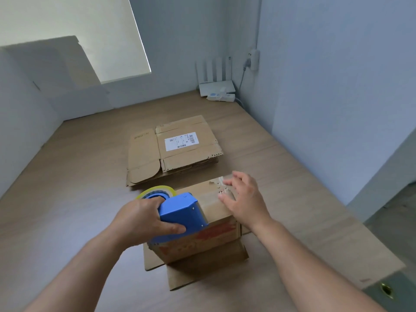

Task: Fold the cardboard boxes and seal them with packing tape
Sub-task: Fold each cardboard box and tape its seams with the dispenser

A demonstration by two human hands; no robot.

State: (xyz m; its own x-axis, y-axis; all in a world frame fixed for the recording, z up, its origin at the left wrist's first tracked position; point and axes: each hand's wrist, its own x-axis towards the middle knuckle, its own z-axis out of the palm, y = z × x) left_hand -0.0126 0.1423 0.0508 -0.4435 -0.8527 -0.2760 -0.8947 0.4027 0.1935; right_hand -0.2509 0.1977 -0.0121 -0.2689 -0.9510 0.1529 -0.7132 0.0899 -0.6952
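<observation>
While left grip (144,221) clasps the tape dispenser (181,211) atop the box (202,244), right grip (244,199) spreads empty alongside.

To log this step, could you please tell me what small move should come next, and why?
Probably press the open right hand flat onto the far end of the brown cardboard box: it is spread over that end, while the left hand grips the blue plastic tape dispenser on the box's top.
</observation>
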